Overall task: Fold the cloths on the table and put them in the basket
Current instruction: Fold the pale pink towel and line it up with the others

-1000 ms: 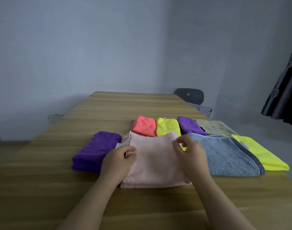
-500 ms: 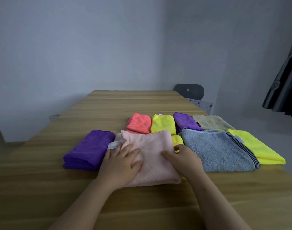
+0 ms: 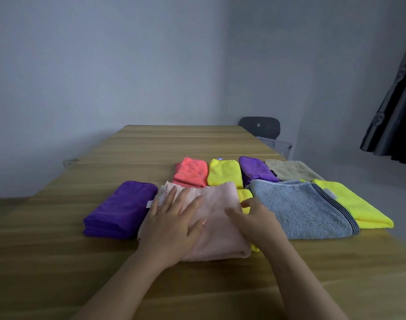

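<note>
A: Start at the left of the frame. What's there?

B: A folded purple cloth (image 3: 122, 209) lies at centre left on the table (image 3: 47, 227). Touching its right edge is the pink cloth (image 3: 217, 239), already doubled over, in the lower middle.

A: And the hands?

B: The left hand (image 3: 172, 225) lies flat on the pink cloth with fingers spread wide, pressing it and gripping nothing. The right hand (image 3: 255, 218) rests at the cloth's right edge, fingers loosely curled; I cannot tell whether they pinch the fabric or only push on it.

A: Further right?

B: Behind the pink cloth, a row of small folded ones: coral cloth (image 3: 192, 170), yellow cloth (image 3: 225, 173), a second purple cloth (image 3: 255, 169), then a beige cloth (image 3: 292, 169) lying flat. Right of centre is a grey towel (image 3: 301, 209), and a larger yellow cloth (image 3: 359, 209) beyond it toward the right edge.

A: How far along is the job, then?

B: I'd judge the folding well advanced: most pieces look folded, the pink one is being smoothed, and the beige one may want another fold. Putting them away is all still to do, since every cloth sits on the table. Behind the table's far right corner stands something white and perforated (image 3: 275, 144), possibly the basket.
</note>
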A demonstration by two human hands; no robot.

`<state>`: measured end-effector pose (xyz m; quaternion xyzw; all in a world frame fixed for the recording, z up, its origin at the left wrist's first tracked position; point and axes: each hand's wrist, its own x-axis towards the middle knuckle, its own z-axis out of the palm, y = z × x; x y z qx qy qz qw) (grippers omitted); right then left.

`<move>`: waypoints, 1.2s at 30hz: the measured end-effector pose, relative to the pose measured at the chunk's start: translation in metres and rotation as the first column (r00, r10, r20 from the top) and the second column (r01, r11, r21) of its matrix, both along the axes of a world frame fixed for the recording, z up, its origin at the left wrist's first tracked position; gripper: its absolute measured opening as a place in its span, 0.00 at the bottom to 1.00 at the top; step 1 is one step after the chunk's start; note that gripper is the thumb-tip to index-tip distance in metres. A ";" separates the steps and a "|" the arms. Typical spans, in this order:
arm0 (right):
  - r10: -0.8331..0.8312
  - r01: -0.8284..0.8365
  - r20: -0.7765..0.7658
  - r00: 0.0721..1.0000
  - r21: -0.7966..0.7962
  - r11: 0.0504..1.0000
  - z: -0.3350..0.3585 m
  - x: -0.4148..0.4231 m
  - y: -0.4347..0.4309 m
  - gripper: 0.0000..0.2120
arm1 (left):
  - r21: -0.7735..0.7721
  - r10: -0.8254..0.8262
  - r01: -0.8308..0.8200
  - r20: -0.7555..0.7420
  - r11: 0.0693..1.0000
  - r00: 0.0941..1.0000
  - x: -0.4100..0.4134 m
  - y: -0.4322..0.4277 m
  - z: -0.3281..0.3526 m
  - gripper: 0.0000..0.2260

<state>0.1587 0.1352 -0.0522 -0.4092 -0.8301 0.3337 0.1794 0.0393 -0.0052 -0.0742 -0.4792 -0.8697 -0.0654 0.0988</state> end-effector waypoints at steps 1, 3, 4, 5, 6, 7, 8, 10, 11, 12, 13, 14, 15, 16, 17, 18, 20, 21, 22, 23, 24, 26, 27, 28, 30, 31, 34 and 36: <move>0.016 -0.017 0.040 0.999 0.021 1.000 0.000 0.001 0.000 0.24 | -0.033 0.010 -0.009 0.030 0.999 1.000 -0.002 -0.002 -0.001 0.44; 0.049 -0.051 0.071 0.996 0.026 0.998 0.001 0.000 -0.001 0.25 | -0.107 0.015 -0.004 0.101 0.994 0.995 -0.004 -0.005 -0.001 0.44; 0.058 -0.059 0.051 0.997 0.016 0.998 0.001 0.000 -0.001 0.24 | -0.113 0.020 -0.007 0.122 0.994 0.992 -0.004 -0.004 -0.001 0.43; 0.057 -0.057 0.008 0.998 -0.004 0.998 0.001 -0.002 -0.001 0.23 | -0.096 0.022 -0.010 0.134 0.995 0.991 -0.004 -0.003 0.000 0.41; 0.044 -0.046 -0.060 0.997 -0.036 0.998 0.002 -0.002 -0.002 0.21 | -0.063 0.028 -0.018 0.152 0.998 0.988 -0.004 -0.002 0.000 0.36; 0.027 -0.038 -0.147 0.989 -0.076 0.996 0.004 -0.002 -0.002 0.18 | -0.005 0.030 -0.030 0.194 1.000 0.981 -0.002 -0.003 0.003 0.30; 0.007 -0.038 -0.240 0.971 -0.123 0.992 0.006 -0.002 -0.003 0.15 | 0.080 0.035 -0.061 0.294 0.995 0.955 -0.002 -0.003 0.005 0.24; -0.021 -0.077 -0.407 0.913 -0.223 0.972 0.012 -0.003 -0.009 0.11 | 0.306 -0.035 -0.177 0.579 0.935 0.815 -0.002 -0.009 0.013 0.18; -0.023 -0.120 -0.473 0.881 -0.271 0.955 0.014 -0.004 -0.013 0.10 | 0.392 -0.102 -0.245 0.682 0.887 0.724 -0.003 -0.010 0.015 0.17; -0.012 -0.178 -0.525 0.851 -0.309 0.934 0.018 -0.006 -0.020 0.10 | 0.442 -0.146 -0.309 0.739 0.842 0.658 -0.007 -0.012 0.018 0.16; 0.010 -0.234 -0.560 0.828 -0.329 0.915 0.019 -0.009 -0.026 0.11 | 0.466 -0.172 -0.370 0.777 0.804 0.606 -0.010 -0.011 0.020 0.17; 0.048 -0.280 -0.570 0.820 -0.327 0.903 0.019 -0.014 -0.031 0.14 | 0.465 -0.177 -0.436 0.813 0.770 0.555 -0.015 -0.012 0.020 0.17; 0.093 -0.308 -0.555 0.827 -0.308 0.900 0.019 -0.019 -0.036 0.16 | 0.450 -0.173 -0.500 0.845 0.740 0.505 -0.019 -0.011 0.021 0.17; 0.126 -0.315 -0.526 0.841 -0.287 0.904 0.019 -0.023 -0.040 0.16 | 0.417 -0.172 -0.567 0.884 0.711 0.434 -0.022 -0.012 0.022 0.17; 0.145 -0.307 -0.498 0.855 -0.260 0.915 0.019 -0.028 -0.044 0.15 | 0.383 -0.193 -0.611 0.915 0.693 0.355 -0.023 -0.012 0.024 0.17; 0.145 -0.281 -0.479 0.866 -0.225 0.933 0.019 -0.031 -0.047 0.12 | 0.364 -0.223 -0.620 0.929 0.695 0.296 -0.023 -0.013 0.026 0.18; 0.134 -0.223 -0.483 0.866 -0.132 0.966 0.022 -0.038 -0.053 0.10 | 0.384 -0.276 -0.597 0.923 0.704 0.268 -0.021 -0.017 0.034 0.18; 0.147 -0.219 -0.497 0.855 -0.089 0.972 0.025 -0.041 -0.057 0.10 | 0.390 -0.293 -0.600 0.921 0.699 0.257 -0.019 -0.018 0.039 0.18; 0.178 -0.239 -0.506 0.844 -0.057 0.969 0.028 -0.044 -0.064 0.10 | 0.383 -0.305 -0.599 0.924 0.703 0.232 -0.018 -0.020 0.042 0.19; 0.217 -0.270 -0.506 0.835 -0.034 0.962 0.029 -0.047 -0.069 0.10 | 0.386 -0.340 -0.595 0.920 0.705 0.195 -0.017 -0.021 0.045 0.20; 0.254 -0.306 -0.494 0.832 -0.027 0.952 0.030 -0.051 -0.073 0.10 | 0.381 -0.368 -0.597 0.918 0.706 0.151 -0.019 -0.023 0.044 0.21; 0.299 -0.381 -0.473 0.829 -0.087 0.920 0.030 -0.055 -0.079 0.08 | 0.382 -0.414 -0.609 0.905 0.695 0.096 -0.023 -0.028 0.041 0.23; 0.291 -0.416 -0.508 0.811 -0.151 0.897 0.029 -0.056 -0.079 0.06 | 0.401 -0.437 -0.622 0.894 0.673 0.104 -0.024 -0.029 0.040 0.21; 0.254 -0.443 -0.568 0.783 -0.222 0.869 0.027 -0.055 -0.078 0.05 | 0.428 -0.419 -0.621 0.892 0.657 0.172 -0.027 -0.029 0.035 0.17; 0.134 -0.444 -0.685 0.716 -0.300 0.844 0.022 -0.051 -0.073 0.06 | 0.477 -0.322 -0.581 0.877 0.659 0.356 -0.029 -0.030 0.031 0.16; 0.096 -0.421 -0.714 0.693 -0.293 0.858 0.019 -0.049 -0.070 0.06 | 0.508 -0.296 -0.544 0.852 0.668 0.432 -0.030 -0.028 0.030 0.18; 0.122 -0.274 -0.654 0.746 -0.136 0.952 0.010 -0.045 -0.065 0.09 | 0.549 -0.255 -0.435 0.782 0.714 0.569 -0.032 -0.027 0.026 0.14; 0.306 -0.278 -0.450 0.839 0.128 0.952 0.004 -0.042 -0.064 0.06 | 0.535 -0.137 -0.387 0.699 0.751 0.702 -0.032 -0.028 0.025 0.14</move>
